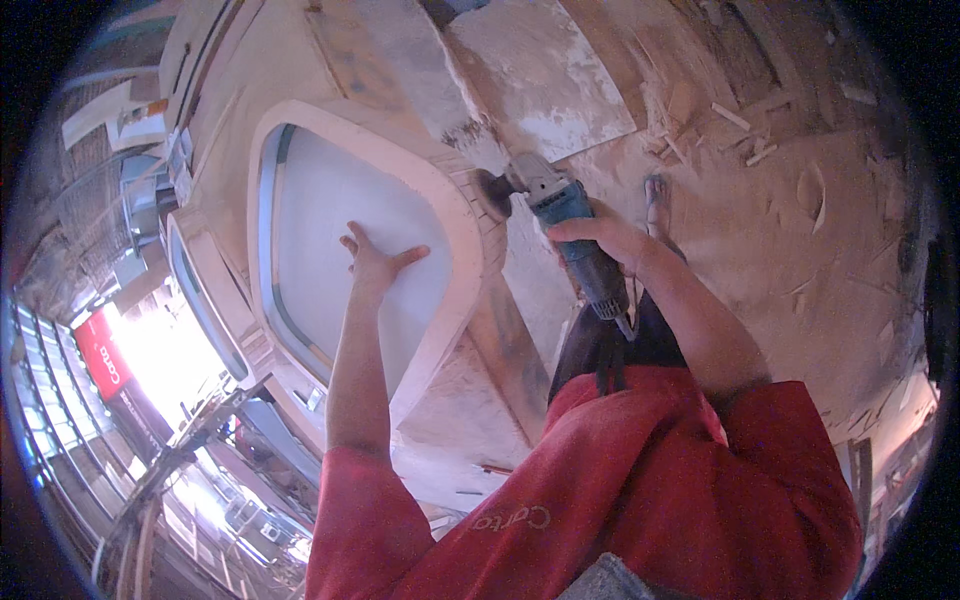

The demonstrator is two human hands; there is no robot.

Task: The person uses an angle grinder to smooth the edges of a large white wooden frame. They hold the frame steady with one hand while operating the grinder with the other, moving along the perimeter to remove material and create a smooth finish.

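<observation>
My right hand point(600, 236) grips the teal and dark body of an angle grinder point(574, 217). Its round sanding disc point(491, 195) meets the curved outer edge of a pale wooden frame point(466, 247) with rounded corners; whether it is spinning cannot be told. A smooth, light bluish-white panel point(337, 180) fills the inside of the frame. Over that panel is my left hand point(375, 259), fingers spread and holding nothing; whether it rests on the surface is unclear. A cord leaves the grinder's rear end near my waist.
Another rounded frame point(217, 300) stands to the left. Wood offcuts point(731, 116) and scraps litter the dusty floor point(765, 247) on the right. A worn board point(540, 67) lies at the top. One foot point(656, 191) shows beyond the grinder. A red banner point(101, 352) bearing writing hangs near a bright opening.
</observation>
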